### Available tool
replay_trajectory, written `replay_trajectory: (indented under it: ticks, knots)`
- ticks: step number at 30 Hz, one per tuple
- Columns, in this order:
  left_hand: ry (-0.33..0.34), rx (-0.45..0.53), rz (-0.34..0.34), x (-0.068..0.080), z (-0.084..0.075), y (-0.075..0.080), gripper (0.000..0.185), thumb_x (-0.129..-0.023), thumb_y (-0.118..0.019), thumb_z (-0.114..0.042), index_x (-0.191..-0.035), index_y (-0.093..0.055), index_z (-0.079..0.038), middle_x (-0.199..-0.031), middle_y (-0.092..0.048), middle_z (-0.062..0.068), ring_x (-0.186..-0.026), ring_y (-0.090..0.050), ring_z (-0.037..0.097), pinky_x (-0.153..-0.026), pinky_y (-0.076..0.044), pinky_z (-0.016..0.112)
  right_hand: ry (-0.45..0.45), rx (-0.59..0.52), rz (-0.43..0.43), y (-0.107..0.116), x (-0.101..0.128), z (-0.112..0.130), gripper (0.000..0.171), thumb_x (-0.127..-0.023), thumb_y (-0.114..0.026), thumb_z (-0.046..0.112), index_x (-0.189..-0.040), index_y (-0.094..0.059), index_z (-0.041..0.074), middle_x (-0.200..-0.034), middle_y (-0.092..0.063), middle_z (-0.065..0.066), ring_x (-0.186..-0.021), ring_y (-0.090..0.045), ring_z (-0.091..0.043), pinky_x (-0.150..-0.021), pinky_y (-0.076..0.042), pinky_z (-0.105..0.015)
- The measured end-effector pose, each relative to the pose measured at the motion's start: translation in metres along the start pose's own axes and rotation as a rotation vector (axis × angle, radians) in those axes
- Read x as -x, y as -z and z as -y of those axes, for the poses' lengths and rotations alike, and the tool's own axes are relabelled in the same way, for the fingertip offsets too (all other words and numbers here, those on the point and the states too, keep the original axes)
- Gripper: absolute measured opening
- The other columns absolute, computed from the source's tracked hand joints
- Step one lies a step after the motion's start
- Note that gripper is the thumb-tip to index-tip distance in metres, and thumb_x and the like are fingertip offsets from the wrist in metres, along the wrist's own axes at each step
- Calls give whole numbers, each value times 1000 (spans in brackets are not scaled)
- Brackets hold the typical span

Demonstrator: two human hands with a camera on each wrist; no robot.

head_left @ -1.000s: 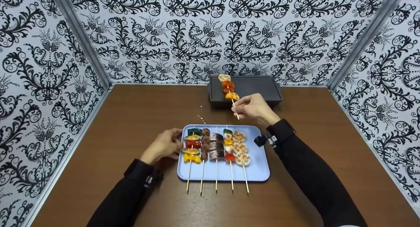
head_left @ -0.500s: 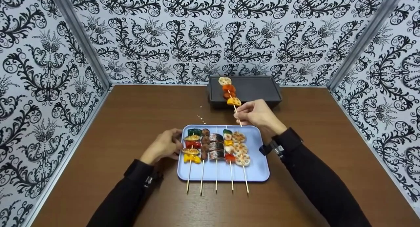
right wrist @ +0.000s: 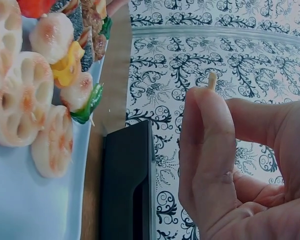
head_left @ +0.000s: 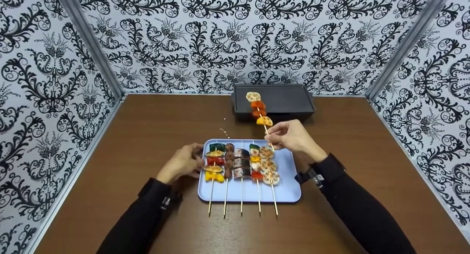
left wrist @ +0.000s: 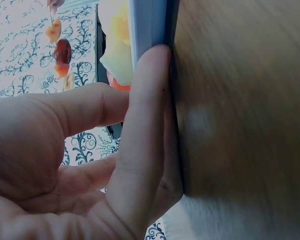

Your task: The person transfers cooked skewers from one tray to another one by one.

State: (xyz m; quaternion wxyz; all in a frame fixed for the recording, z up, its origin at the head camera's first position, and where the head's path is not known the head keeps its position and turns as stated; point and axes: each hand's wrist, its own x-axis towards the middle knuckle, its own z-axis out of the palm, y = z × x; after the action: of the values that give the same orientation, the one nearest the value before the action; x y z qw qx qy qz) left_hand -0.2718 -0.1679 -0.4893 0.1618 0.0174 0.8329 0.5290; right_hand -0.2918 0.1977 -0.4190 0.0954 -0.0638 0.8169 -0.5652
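We see the left hand [head_left: 182,162] resting with loose fingers against the left edge of the blue tray [head_left: 288,188] on the counter [head_left: 147,129]. The right hand [head_left: 293,138] pinches a skewer [head_left: 259,110] held over the tray's far edge (no writing is readable anywhere), near the black griddle [head_left: 290,100].

A brown wooden desk [head_left: 128,136] carries a blue tray [head_left: 288,189] near its front middle and a dark griddle [head_left: 290,100] at its far edge, against the wall. The two stand apart, bare wood between them. Five skewer sticks reach past the tray's front rim over the wood.
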Motion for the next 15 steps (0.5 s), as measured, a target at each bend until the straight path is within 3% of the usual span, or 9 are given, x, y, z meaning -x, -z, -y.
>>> replay_trajectory:
  ticks: [9,15]
  knots:
    - [-24,-12,3,0,0,0,66,-90,-65,9,-152,-51,-7,-92,-65,17,-73,-70,28,-59,-67,42,5,-25,-6,1,9,-7,25,-90,-82,8,-111,-74,-4,-102,-75,-22,-83,-74,-32,-72,-68,-40]
    - [-7,-14,2,0,0,0,67,-90,-66,9,-153,-51,-8,-95,-65,18,-74,-70,29,-60,-67,42,-11,-31,-10,1,16,-12,23,-90,-82,7,-110,-74,-3,-103,-73,-23,-80,-74,-28,-75,-67,-49]
